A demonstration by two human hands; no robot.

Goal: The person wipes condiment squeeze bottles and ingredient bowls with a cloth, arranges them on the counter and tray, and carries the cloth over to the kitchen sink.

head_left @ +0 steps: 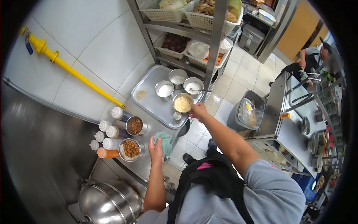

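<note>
My left hand (155, 150) is closed around a green cloth (164, 143) over the counter's edge. With its fingers at the rim, my right hand (199, 112) grips a round metal container (183, 103) of pale yellow, crumbly stuff. That container is on a metal tray (149, 108), beside metal containers of white powder: one (164, 90) to the left, another (178, 78) at the back and a third (193, 85) with a spoon (199, 90) in it. A small metal cup (177, 116) sits just in front of the held container.
Metal containers of brown crumbs (131, 148) and several squeeze bottles (110, 143) stand to the left. A yellow pipe (80, 76) runs along the wall. Behind the tray rises a rack (179, 30) with baskets. A lined bin (249, 110) and a co-worker (311, 58) are at right.
</note>
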